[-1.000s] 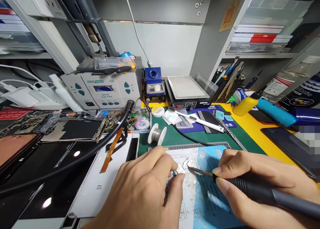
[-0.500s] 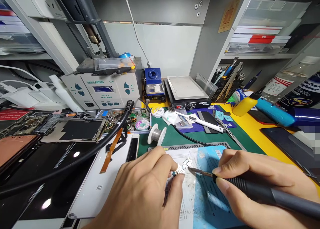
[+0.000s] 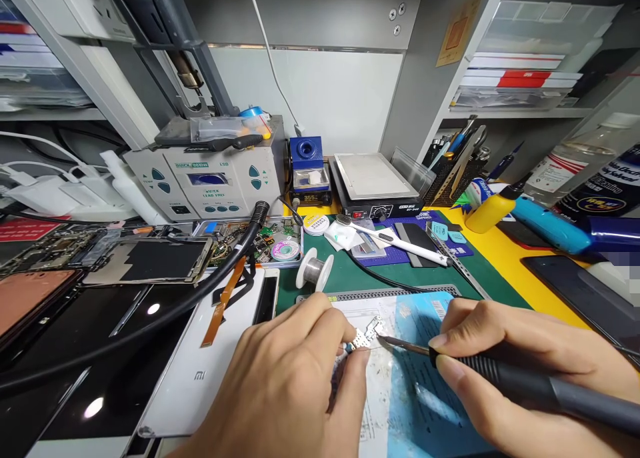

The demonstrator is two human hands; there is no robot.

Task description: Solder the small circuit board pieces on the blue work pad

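A small silvery circuit board [image 3: 369,331] lies over a blue-and-white printed sheet. My left hand [image 3: 295,365] pinches the board's near left end between thumb and fingers. A thin wire seems to run along the thumb tip, too fine to follow. In my right hand [image 3: 505,371] is a soldering iron [image 3: 550,391] with a black handle, gripped like a pen. Its narrow metal tip points left and ends right beside the board; whether it touches, I cannot tell. The sheet [image 3: 425,378] shows between my two hands.
A solder wire spool [image 3: 315,270] stands just beyond my left hand. A black hose [image 3: 200,291] crosses the white phone panel [image 3: 200,371] at left. Behind are a hot-air station [image 3: 210,178], a heating plate [image 3: 377,178] and a white brush [image 3: 395,238]. A yellow bottle [image 3: 493,208] stands right.
My right hand and the soldering iron have shifted slightly to the right, the tip a little away from the board. My left hand keeps its pinch on the board.
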